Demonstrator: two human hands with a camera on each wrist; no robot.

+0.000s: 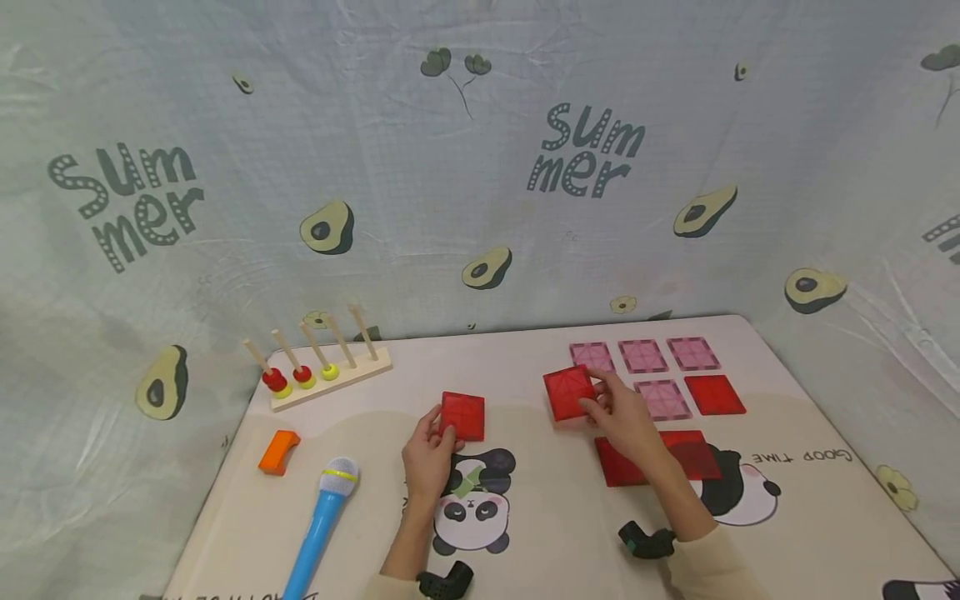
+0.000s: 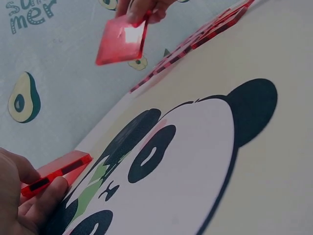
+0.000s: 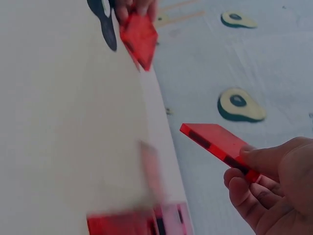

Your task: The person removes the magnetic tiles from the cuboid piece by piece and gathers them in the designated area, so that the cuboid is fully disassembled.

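My left hand (image 1: 429, 467) pinches a red square magnetic tile (image 1: 462, 416) by its near left side, just above the printed panda on the table. In the left wrist view, thumb and fingers sit on both faces of that tile (image 2: 58, 169). My right hand (image 1: 624, 417) pinches a second red magnetic tile (image 1: 567, 392) by its right edge, held up off the table. The right wrist view shows this tile (image 3: 220, 144) tilted between thumb and fingers. The two held tiles are apart from each other.
Pink square tiles (image 1: 642, 356) lie in rows at the back right, with a red tile (image 1: 715, 395) beside them. More red tiles (image 1: 691, 455) lie under my right forearm. At left are a peg stacker (image 1: 335, 377) with rings, an orange block (image 1: 279, 452) and a blue toy microphone (image 1: 321, 523).
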